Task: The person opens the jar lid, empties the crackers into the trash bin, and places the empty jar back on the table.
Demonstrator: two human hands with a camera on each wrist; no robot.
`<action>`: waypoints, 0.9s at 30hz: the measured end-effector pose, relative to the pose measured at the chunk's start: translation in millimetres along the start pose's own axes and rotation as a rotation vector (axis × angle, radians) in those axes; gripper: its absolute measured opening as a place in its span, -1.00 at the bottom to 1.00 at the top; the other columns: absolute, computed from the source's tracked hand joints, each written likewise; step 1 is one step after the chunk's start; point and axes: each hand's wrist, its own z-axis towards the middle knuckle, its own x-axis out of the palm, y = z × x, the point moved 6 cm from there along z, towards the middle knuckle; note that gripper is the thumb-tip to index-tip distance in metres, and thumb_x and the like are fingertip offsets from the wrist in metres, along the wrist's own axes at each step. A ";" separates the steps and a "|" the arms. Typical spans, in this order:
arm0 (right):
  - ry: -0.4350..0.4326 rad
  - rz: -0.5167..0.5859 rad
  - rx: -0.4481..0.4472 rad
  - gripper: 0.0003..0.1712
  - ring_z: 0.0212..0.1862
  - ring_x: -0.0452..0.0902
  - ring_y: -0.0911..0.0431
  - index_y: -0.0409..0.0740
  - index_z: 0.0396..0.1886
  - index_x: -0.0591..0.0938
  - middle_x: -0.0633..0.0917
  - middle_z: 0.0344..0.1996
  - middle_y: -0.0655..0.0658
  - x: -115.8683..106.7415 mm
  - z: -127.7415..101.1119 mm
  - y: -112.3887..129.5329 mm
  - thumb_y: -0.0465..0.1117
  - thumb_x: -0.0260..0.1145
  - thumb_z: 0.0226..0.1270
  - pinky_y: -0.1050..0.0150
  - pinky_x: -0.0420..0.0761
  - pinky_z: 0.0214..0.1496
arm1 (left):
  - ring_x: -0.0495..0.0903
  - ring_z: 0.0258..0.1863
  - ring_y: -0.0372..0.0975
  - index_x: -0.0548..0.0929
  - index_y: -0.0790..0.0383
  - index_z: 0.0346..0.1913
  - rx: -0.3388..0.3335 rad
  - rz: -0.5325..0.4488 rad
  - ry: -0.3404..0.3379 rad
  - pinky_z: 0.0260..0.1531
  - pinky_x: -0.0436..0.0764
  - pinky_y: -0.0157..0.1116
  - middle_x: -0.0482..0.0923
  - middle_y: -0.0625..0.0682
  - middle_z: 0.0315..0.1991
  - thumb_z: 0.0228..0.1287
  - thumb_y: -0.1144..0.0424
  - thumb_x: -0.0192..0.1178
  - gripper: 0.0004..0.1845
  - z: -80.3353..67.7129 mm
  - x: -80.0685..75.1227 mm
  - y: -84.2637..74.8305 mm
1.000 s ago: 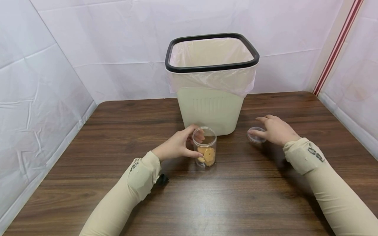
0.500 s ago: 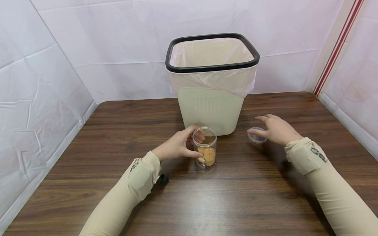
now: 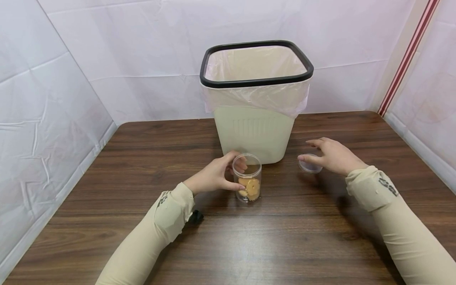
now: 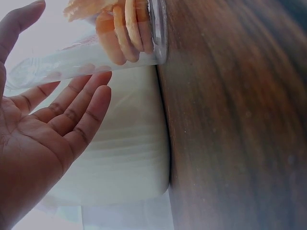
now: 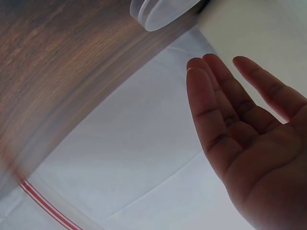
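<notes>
A clear jar (image 3: pixel 247 177) of biscuits (image 3: pixel 250 188) stands lidless on the surface (image 3: pixel 142 166) before the bin (image 3: pixel 254 99) — clasped at mid-wall by the left hand (image 3: pixel 213 175). The right hand (image 3: pixel 331 156), fingers relaxed, hovers over the lid (image 3: pixel 310 166), holding nothing. The jar is judged light, stiff and smooth — best gripped around its wall.

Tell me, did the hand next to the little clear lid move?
Yes, a little. The right hand has lifted slightly up and away from the lid, which lies in the same spot on the table.
</notes>
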 end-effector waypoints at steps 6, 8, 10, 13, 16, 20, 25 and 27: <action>-0.004 0.021 -0.015 -0.12 0.24 0.40 -0.29 -0.33 0.33 0.37 0.51 0.18 -0.44 -4.8 -1.8 3.7 0.28 0.16 0.31 -0.18 0.37 0.28 | 0.62 -0.01 -0.11 0.34 0.29 0.18 -0.006 0.000 -0.003 -0.04 0.61 -0.34 0.59 0.25 0.05 -0.04 0.30 0.48 -0.29 -0.3 -0.3 -0.2; -0.003 0.026 -0.019 -0.13 0.23 0.42 -0.29 -0.33 0.33 0.37 0.51 0.17 -0.45 -5.9 -2.0 4.4 0.28 0.16 0.31 -0.18 0.38 0.27 | 0.62 -0.01 -0.11 0.35 0.29 0.18 -0.007 -0.002 -0.005 -0.03 0.61 -0.33 0.59 0.25 0.05 -0.04 0.30 0.48 -0.29 -0.3 -0.5 -0.2; -0.004 0.033 -0.022 -0.13 0.22 0.43 -0.29 -0.33 0.34 0.37 0.52 0.17 -0.45 -6.7 -2.1 4.8 0.27 0.16 0.32 -0.18 0.39 0.26 | 0.62 -0.01 -0.11 0.35 0.29 0.18 -0.007 -0.004 -0.006 -0.03 0.61 -0.33 0.58 0.25 0.04 -0.04 0.30 0.48 -0.28 -0.4 -0.7 -0.4; -0.003 0.045 -0.027 -0.14 0.21 0.45 -0.28 -0.33 0.34 0.38 0.53 0.15 -0.45 -7.4 -2.0 5.1 0.26 0.17 0.32 -0.18 0.40 0.24 | 0.62 -0.01 -0.11 0.35 0.29 0.18 -0.003 -0.003 -0.006 -0.03 0.61 -0.33 0.59 0.25 0.04 -0.04 0.30 0.48 -0.29 -0.4 -0.8 -1.2; -0.002 0.051 -0.030 -0.15 0.21 0.45 -0.28 -0.32 0.33 0.38 0.54 0.15 -0.44 -7.8 -2.0 5.2 0.25 0.17 0.32 -0.17 0.41 0.24 | 0.62 -0.02 -0.12 0.35 0.29 0.17 -0.001 0.002 -0.004 -0.04 0.61 -0.33 0.59 0.25 0.04 -0.04 0.30 0.48 -0.29 -0.5 -1.0 -2.0; -0.005 0.057 -0.032 -0.15 0.21 0.45 -0.27 -0.32 0.33 0.38 0.54 0.15 -0.44 -8.6 -2.5 5.7 0.25 0.16 0.33 -0.17 0.40 0.24 | 0.62 -0.02 -0.12 0.34 0.29 0.17 -0.001 0.005 -0.002 -0.04 0.61 -0.34 0.59 0.24 0.03 -0.03 0.30 0.48 -0.30 -0.7 -0.9 -2.5; -0.014 0.067 -0.040 -0.17 0.20 0.46 -0.26 -0.33 0.32 0.39 0.56 0.14 -0.43 -9.7 -3.6 7.5 0.24 0.17 0.33 -0.17 0.41 0.24 | 0.62 -0.02 -0.12 0.35 0.29 0.17 0.001 0.008 -0.005 -0.04 0.62 -0.34 0.59 0.23 0.03 -0.04 0.31 0.48 -0.30 -0.7 -0.7 -1.9; -0.016 0.068 -0.042 -0.17 0.20 0.47 -0.25 -0.34 0.32 0.39 0.56 0.14 -0.43 -9.8 -4.0 8.1 0.23 0.17 0.33 -0.16 0.41 0.25 | 0.62 -0.02 -0.11 0.35 0.30 0.17 0.002 0.008 -0.005 -0.05 0.62 -0.34 0.59 0.23 0.03 -0.04 0.31 0.48 -0.30 -0.5 -0.6 -1.5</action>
